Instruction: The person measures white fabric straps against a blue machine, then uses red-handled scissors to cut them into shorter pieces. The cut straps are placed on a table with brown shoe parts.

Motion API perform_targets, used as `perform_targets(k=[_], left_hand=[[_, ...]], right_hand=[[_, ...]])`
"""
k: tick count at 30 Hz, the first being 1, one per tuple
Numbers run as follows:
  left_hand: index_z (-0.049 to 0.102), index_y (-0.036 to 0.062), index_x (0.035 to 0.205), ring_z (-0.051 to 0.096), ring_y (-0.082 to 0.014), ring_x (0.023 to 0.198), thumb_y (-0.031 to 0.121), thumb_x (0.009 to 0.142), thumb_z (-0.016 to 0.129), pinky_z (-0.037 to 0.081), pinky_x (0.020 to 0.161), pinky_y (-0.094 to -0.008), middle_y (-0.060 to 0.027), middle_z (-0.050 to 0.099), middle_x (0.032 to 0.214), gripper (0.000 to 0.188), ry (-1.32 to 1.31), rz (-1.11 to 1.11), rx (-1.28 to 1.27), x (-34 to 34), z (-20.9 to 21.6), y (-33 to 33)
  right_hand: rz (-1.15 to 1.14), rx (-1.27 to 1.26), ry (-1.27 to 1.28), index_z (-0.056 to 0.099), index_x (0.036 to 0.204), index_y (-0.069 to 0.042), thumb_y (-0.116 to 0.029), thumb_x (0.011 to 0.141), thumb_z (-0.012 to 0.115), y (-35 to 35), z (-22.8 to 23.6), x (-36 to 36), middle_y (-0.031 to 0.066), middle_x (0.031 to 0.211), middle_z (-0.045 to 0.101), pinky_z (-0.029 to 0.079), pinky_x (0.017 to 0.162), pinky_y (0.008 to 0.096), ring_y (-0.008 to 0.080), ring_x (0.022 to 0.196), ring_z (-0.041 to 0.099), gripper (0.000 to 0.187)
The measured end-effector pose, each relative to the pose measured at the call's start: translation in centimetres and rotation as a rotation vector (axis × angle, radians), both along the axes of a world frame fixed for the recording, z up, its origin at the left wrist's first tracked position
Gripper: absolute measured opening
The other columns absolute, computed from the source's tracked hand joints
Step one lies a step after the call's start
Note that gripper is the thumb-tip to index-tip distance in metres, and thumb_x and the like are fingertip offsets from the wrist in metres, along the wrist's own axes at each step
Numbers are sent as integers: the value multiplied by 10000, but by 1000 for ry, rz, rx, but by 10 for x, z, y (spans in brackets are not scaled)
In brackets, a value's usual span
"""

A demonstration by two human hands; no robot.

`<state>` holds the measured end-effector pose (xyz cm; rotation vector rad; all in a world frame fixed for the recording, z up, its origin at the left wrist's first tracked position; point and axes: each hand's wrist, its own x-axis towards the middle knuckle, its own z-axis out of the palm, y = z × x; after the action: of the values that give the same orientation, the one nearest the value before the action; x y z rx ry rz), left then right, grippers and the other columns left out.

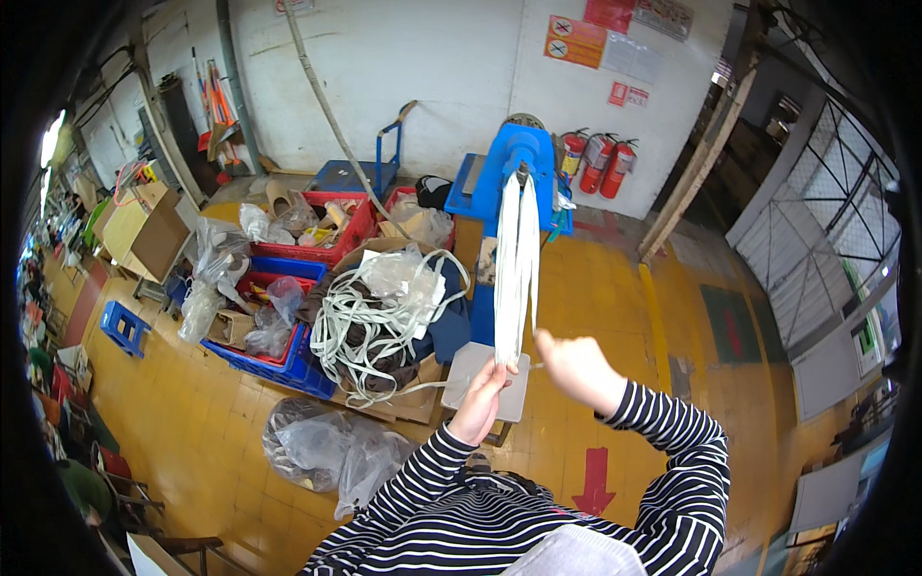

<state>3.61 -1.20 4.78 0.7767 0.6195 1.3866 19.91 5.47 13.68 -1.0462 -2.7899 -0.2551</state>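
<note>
- My left hand (478,403) grasps the near end of the white straps (516,274).
- They hang lengthwise from the blue machine (520,149) toward me.
- My right hand (581,370) curls beside them; I can't tell its grip.

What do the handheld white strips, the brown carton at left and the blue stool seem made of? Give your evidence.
White strips: possibly fabric or elastic, matte; narrow, flat and softly bundled.
Brown carton: probably cardboard, dull; plain brown panels with straight folds.
Blue stool: likely moulded plastic, smooth; evenly coloured.

White-striped black top (451,518), long sleeves (665,420), perhaps a grey mask (576,554)
</note>
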Motion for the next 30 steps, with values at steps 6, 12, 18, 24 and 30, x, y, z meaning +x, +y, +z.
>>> perform_targets(k=[6,12,18,24,30], left_hand=[[578,35,968,411,-169,1144,322,1000,371,270,1017,-324,-52,415,1239,355,176,-10,82,7,-1,5],[606,28,937,372,-273,1189,425,996,288,249,1038,-372,-136,417,1262,512,618,268,229,-10,-6,9],[569,61,788,395,-253,1106,447,977,358,269,989,-365,-121,458,1113,479,929,447,294,-22,-12,12],[543,57,810,415,-204,1093,425,984,362,282,983,-321,-97,442,1124,446,586,326,170,-12,-16,9],[544,58,841,413,-218,1074,364,995,364,293,972,-322,-90,446,1063,387,476,321,71,-8,-17,6]], right_hand=[[299,-296,33,525,819,-9,-119,797,537,-79,4,-23,116,529,568,483,413,335,253,468,610,114],[470,-348,112,599,733,-26,-272,872,542,-53,72,-33,150,541,555,479,467,383,301,469,567,288],[123,-691,92,719,924,-58,-421,874,557,132,155,-61,30,681,629,452,587,280,134,618,543,401],[-177,-935,237,694,863,-59,-363,851,635,288,145,-97,-92,483,308,170,388,250,51,414,239,310],[-334,-734,449,672,853,-14,-268,814,651,371,100,-106,45,713,592,424,523,280,136,582,508,258]])
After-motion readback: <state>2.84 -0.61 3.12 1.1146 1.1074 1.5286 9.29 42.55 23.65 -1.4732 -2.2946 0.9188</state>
